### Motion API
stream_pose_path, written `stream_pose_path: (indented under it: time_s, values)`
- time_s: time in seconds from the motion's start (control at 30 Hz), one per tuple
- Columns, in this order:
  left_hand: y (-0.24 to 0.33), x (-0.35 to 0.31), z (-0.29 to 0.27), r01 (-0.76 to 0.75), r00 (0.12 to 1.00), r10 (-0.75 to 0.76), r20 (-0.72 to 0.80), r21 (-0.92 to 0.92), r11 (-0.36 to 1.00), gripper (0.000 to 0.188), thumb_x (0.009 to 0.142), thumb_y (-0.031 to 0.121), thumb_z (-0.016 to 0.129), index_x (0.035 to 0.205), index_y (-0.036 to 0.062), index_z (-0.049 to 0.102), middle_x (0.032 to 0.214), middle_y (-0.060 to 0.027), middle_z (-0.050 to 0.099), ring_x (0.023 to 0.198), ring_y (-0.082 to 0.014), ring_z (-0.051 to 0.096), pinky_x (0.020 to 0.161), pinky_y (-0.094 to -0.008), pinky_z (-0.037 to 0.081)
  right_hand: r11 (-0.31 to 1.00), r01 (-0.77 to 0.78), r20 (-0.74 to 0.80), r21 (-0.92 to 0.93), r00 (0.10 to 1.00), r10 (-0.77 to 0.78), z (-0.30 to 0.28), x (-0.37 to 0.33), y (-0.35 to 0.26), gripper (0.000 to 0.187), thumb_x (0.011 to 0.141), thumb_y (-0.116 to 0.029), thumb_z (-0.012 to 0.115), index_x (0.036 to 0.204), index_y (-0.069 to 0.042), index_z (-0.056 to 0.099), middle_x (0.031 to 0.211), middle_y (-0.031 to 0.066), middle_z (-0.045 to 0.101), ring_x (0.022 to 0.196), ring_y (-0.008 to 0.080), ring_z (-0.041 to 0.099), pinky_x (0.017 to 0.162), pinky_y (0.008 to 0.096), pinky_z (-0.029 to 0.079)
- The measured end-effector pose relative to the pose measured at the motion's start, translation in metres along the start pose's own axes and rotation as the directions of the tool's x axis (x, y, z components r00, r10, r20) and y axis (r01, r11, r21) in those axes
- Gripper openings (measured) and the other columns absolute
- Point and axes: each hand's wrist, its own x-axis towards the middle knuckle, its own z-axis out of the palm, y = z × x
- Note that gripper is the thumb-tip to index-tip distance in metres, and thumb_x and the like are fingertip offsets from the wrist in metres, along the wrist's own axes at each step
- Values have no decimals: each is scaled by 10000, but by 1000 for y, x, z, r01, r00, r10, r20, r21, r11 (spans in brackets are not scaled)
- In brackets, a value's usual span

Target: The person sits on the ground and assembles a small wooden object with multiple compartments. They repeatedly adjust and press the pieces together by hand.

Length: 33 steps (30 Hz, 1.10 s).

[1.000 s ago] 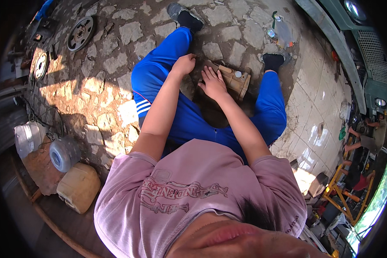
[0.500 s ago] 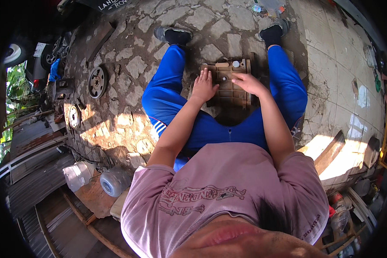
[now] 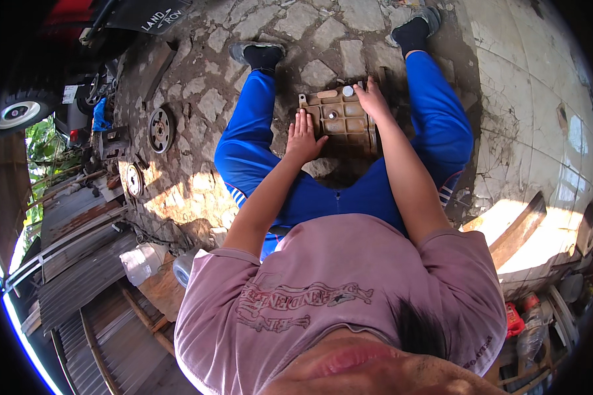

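Observation:
A brown, ribbed metal gearbox casing (image 3: pixel 344 122) lies on the ground between my spread legs. A round pale cap and a small bolt show on its upper face. My left hand (image 3: pixel 302 139) rests flat against its left side, fingers stretched toward the far end and thumb apart. At the far right edge is my right hand (image 3: pixel 373 104), its thumb beside the pale cap and its fingers extended along the rim. Neither hand is closed around anything visible. The casing's underside is hidden.
Two round metal discs, a larger flywheel-like one (image 3: pixel 160 130) and a smaller one (image 3: pixel 134 180), lie to the left on stone paving. Pale tiles (image 3: pixel 514 125) cover the right side. A plastic container (image 3: pixel 143 262) stands at lower left. A vehicle wheel (image 3: pixel 21 114) shows far left.
My right hand has shifted from the casing's middle to its far right edge. My left hand has slid to the left side. The whole view has turned slightly.

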Motion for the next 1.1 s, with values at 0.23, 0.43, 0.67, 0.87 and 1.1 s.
stream_pose_path:
  time_s: [0.23,0.43,0.67,0.87,1.1]
  values:
    - [-6,10,8,-4,998,4,-68,2,1000,1034,1046,698,427,1684,-55,118,1780,-259,-1,1660,-390,46,1321,-529,143,988,-66,51,-140,996,74,-1,-4,-11,932,1017,-585,578,1672,-3,260,1694,328,289,1574,435,324,1276,440,310]
    - [-16,15,4,-40,997,37,-65,-38,998,1046,1045,720,401,1690,-48,100,1782,-254,-25,1661,-386,44,1322,-524,140,989,-43,52,-140,997,50,-1,-3,-16,937,1001,-584,609,1674,-28,269,1665,381,288,1544,484,353,1253,461,350]
    - [-25,13,8,-105,993,97,-66,-118,987,1001,1060,639,476,1673,-72,129,1774,-270,9,1655,-395,75,1319,-527,159,974,4,64,-228,998,11,-2,-4,-12,929,995,-586,614,1677,-53,276,1671,412,221,1510,531,384,1231,509,380]
    - [-21,12,15,-109,992,97,-84,-160,981,960,1059,579,518,1667,-72,159,1772,-274,37,1655,-384,98,1317,-520,173,967,-1,58,-256,998,16,-5,-10,-14,905,991,-545,641,1675,-66,292,1662,410,242,1510,523,390,1230,501,387]
    - [-23,13,3,-104,987,85,-139,-137,985,891,1078,538,506,1649,-84,222,1759,-274,138,1629,-388,206,1307,-514,216,963,10,51,-269,999,4,-3,-9,-14,902,989,-531,648,1675,-68,290,1660,399,257,1502,520,403,1223,501,400]
